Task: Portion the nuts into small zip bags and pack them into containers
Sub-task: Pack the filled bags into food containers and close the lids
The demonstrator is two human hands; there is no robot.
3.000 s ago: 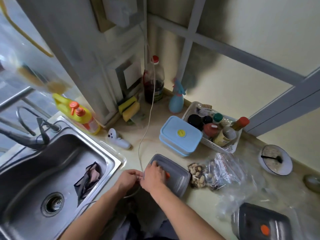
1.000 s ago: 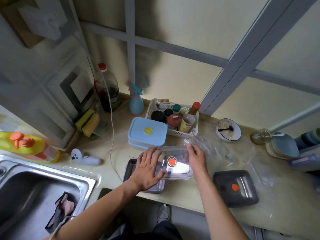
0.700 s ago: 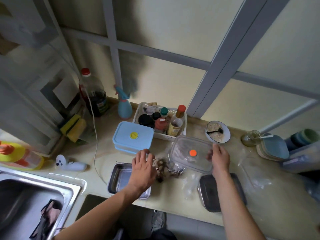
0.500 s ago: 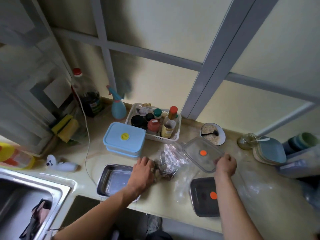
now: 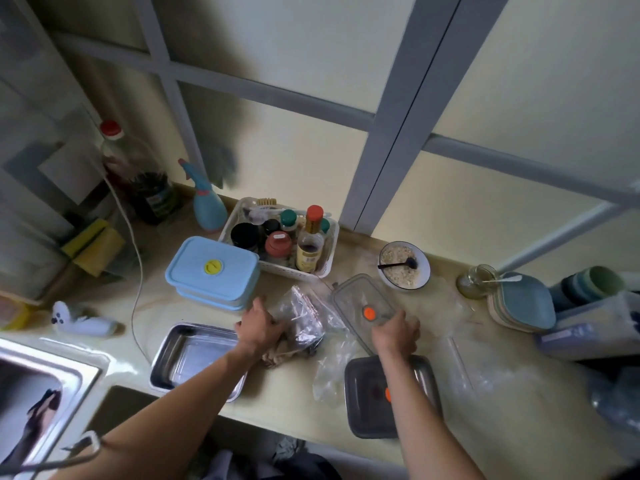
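An open steel container (image 5: 194,355) lies on the counter, lid off. Just to its right my left hand (image 5: 258,329) grips small zip bags of nuts (image 5: 299,327). My right hand (image 5: 394,332) holds a clear lid with an orange valve (image 5: 362,303) tilted above the counter. Below that hand sits a second steel container (image 5: 369,396) with its grey lid on; my right forearm covers part of it. Empty clear bags (image 5: 332,372) lie between the two containers.
A blue lidded box (image 5: 213,268) and a white basket of bottles (image 5: 327,265) stand behind the bags. A bowl with a spoon (image 5: 403,265), stacked plates (image 5: 523,303) and a jar (image 5: 478,282) are at the right. The sink (image 5: 38,386) is at the left; a cord (image 5: 136,271) crosses the counter.
My right hand lifted the clear lid off the left container and carried it right. My left hand moved from the container onto the nut bags. The view panned right.
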